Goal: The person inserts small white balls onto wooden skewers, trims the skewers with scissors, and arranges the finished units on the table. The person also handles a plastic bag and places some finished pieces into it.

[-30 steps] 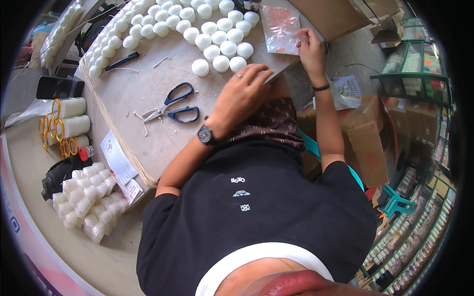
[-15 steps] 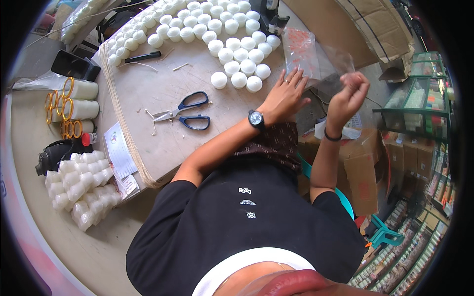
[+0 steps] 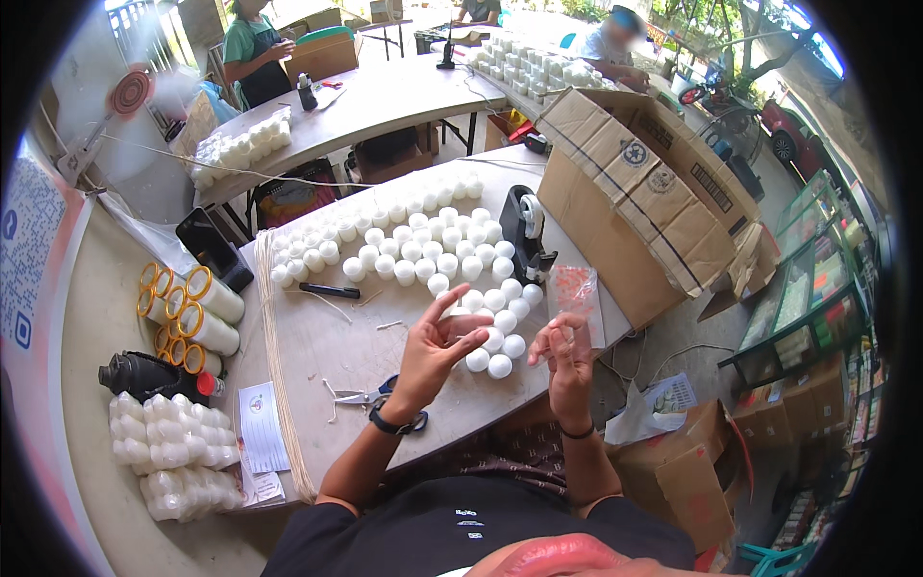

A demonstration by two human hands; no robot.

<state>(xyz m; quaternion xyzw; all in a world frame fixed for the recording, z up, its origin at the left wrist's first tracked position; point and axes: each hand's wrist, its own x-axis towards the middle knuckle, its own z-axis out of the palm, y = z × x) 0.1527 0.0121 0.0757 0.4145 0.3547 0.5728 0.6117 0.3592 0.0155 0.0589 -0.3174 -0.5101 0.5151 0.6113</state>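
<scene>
My left hand (image 3: 435, 348), a dark watch on its wrist, is raised over the near part of the table with thumb and fingers apart and nothing in them. To its right, my right hand (image 3: 565, 370) is up with its fingers bent in; whatever it may pinch is too small to make out. Just behind its fingertips lies a clear plastic bag (image 3: 577, 288) with orange print. Small white cup-shaped pieces (image 3: 447, 263) stand in rows beyond my left hand. Blue-handled scissors (image 3: 358, 396) lie partly hidden under my left wrist.
A tape dispenser (image 3: 520, 226) and a big cardboard box (image 3: 625, 207) stand at the back right. A black marker (image 3: 330, 289) and a cord bundle (image 3: 276, 375) lie leftward. Wrapped white pieces (image 3: 173, 433) and orange-rimmed rolls (image 3: 207, 332) sit at left. Other people are at the far tables.
My head view has tipped up, showing the far tables. My right hand has come down from its fist beside the clear bag. My left hand has left the bag and lifted, fingers spread.
</scene>
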